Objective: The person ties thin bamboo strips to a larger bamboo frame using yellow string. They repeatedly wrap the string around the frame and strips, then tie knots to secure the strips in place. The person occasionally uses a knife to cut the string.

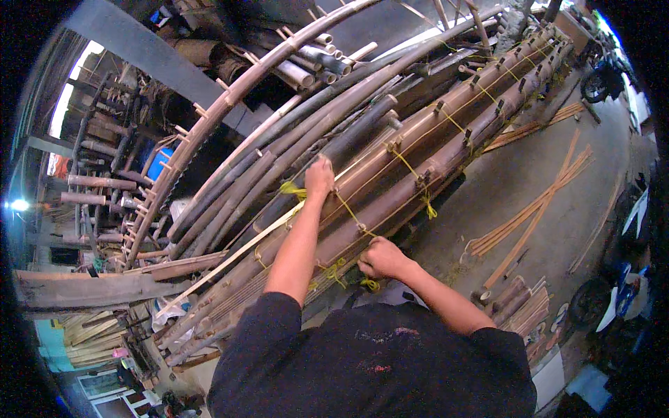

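Two long brown bamboo poles point(390, 209) lie side by side before me, running from lower left to upper right. A yellow cord point(348, 207) crosses them between my hands and looks taut. My left hand point(320, 177) is closed on the cord at the far side, with a loose yellow tangle hanging beside it. At the near side my right hand point(385, 259) is closed on the cord, and more yellow strands dangle below it. Further up, similar cords wrap the poles, with small dark blocks point(500, 106) along them. What lies inside each fist is hidden.
Beyond the poles rest several long curved bamboo poles point(279, 157) and a pegged, arched pole point(230, 97). Thin bamboo strips point(533, 202) lie crossed on the floor at right. Cut bamboo pieces point(512, 296) sit near my right elbow. Motorcycles point(601, 83) stand at the right edge.
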A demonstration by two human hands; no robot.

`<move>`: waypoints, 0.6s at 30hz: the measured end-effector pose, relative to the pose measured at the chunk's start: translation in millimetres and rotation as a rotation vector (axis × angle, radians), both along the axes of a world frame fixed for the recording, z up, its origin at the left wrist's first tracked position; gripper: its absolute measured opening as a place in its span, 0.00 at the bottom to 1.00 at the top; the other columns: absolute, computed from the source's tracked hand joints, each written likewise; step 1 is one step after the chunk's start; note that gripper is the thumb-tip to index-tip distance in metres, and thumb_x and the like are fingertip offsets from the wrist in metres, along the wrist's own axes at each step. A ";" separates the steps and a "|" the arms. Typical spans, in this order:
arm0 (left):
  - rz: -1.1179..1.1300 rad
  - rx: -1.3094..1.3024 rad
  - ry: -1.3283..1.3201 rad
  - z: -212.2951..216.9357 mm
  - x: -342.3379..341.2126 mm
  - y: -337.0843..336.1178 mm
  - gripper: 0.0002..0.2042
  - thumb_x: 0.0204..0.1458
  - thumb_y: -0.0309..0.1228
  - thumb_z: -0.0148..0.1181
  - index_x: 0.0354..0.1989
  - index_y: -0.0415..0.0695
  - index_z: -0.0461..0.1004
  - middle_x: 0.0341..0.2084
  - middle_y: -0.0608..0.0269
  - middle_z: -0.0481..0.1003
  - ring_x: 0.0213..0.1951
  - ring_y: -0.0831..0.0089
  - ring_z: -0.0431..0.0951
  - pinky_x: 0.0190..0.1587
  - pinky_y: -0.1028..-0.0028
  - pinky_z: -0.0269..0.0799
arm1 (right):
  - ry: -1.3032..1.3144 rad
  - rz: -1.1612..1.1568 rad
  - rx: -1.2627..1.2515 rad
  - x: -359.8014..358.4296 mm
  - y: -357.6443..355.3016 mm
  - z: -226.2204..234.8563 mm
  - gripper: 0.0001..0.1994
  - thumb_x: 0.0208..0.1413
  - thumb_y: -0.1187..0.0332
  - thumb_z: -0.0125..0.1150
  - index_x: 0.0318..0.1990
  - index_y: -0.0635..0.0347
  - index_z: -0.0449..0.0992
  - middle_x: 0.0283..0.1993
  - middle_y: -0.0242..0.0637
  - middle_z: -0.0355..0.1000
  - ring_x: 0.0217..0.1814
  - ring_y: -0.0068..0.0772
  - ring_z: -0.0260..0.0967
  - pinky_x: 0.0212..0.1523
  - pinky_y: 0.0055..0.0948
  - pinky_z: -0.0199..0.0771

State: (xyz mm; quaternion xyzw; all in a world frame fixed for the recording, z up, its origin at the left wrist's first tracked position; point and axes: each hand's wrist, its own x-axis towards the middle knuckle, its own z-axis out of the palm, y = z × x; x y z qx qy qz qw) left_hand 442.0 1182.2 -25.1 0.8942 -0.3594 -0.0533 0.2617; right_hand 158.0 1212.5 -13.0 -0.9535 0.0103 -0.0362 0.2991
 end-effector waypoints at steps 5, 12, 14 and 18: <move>-0.116 -0.188 -0.125 41.1 16.0 40.8 0.17 0.60 0.40 0.45 0.41 0.39 0.74 0.35 0.38 0.76 0.40 0.38 0.75 0.45 0.46 0.69 | 0.032 -0.048 0.216 11.0 58.0 0.8 0.16 0.56 0.60 0.58 0.46 0.63 0.73 0.44 0.50 0.73 0.48 0.48 0.71 0.52 0.42 0.69; -0.056 0.205 0.202 46.5 -61.4 223.4 0.15 0.54 0.34 0.54 0.44 0.37 0.75 0.42 0.38 0.76 0.47 0.44 0.76 0.52 0.51 0.68 | -0.368 -1.111 2.339 65.1 121.3 14.6 0.08 0.60 0.62 0.50 0.36 0.54 0.72 0.33 0.32 0.72 0.38 0.28 0.68 0.41 0.31 0.68; -0.119 0.057 0.129 38.5 -65.0 218.5 0.12 0.53 0.34 0.55 0.40 0.39 0.75 0.40 0.44 0.77 0.45 0.44 0.76 0.51 0.51 0.69 | -0.676 -0.927 2.000 97.9 122.6 52.2 0.10 0.61 0.64 0.45 0.32 0.57 0.71 0.29 0.32 0.69 0.34 0.26 0.65 0.37 0.28 0.64; -0.183 -0.151 0.012 7.8 -63.4 247.8 0.10 0.52 0.32 0.54 0.39 0.42 0.76 0.35 0.45 0.78 0.40 0.43 0.77 0.46 0.50 0.71 | -0.048 -0.092 0.667 158.7 131.3 93.1 0.17 0.63 0.59 0.42 0.37 0.59 0.76 0.31 0.41 0.72 0.34 0.35 0.69 0.40 0.39 0.69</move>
